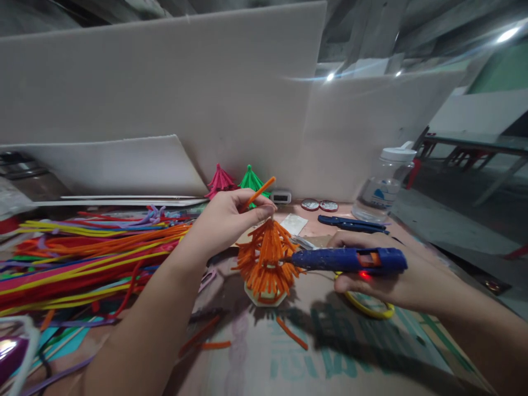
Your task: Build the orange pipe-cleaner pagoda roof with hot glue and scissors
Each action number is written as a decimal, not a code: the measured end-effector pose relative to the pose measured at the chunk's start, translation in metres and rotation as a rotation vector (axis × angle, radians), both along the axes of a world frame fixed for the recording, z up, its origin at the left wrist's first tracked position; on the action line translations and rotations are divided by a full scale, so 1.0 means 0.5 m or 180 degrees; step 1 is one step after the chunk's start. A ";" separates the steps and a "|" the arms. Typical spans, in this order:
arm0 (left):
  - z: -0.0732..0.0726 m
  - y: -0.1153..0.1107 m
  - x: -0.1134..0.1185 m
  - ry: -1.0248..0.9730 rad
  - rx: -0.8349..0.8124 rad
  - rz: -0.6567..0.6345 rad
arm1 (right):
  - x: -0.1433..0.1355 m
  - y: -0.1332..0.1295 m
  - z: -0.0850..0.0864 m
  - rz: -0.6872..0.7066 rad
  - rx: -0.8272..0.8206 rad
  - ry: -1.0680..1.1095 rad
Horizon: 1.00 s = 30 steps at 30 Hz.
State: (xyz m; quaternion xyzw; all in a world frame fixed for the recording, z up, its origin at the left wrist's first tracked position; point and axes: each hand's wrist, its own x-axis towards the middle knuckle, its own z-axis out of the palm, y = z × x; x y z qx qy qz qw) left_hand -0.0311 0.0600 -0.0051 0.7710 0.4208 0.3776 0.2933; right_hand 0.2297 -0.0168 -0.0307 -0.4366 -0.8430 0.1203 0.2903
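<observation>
In front of me stands an orange tiered, pagoda-like craft of pipe cleaners [268,250] on a pale base [251,297]. My left hand [229,217] is closed at its top, thumb and fingers around a short orange pipe cleaner [267,186] that points up to the right. Whether those fingers also grip the craft's thin stick cannot be told. My right hand [396,283] holds a blue hot glue gun [330,259] with a red light glowing. The gun's nozzle reaches the right side of the orange tiers; exact contact is unclear.
Many colourful pipe cleaners [94,258] lie at left. Behind stand a pink craft [220,179] and a green craft [249,177]. At right are a dark blue cutter [350,223], a water bottle [377,190] and a yellow tape roll [385,313]. Orange offcuts [292,334] lie nearby.
</observation>
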 end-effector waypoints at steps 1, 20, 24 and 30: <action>-0.001 0.001 0.000 0.0010 0.0022 -0.0006 | 0.000 0.001 0.000 -0.0016 0.0032 -0.0035; 0.000 -0.003 0.003 -0.0032 0.0064 -0.0008 | -0.002 0.004 -0.003 0.0071 0.0071 0.0182; 0.000 -0.004 0.002 -0.0009 0.0089 0.0005 | -0.001 0.005 -0.005 0.0048 0.0064 0.0180; 0.000 -0.005 0.000 0.0009 0.0074 -0.0051 | -0.005 0.003 -0.003 -0.0019 0.0027 0.0245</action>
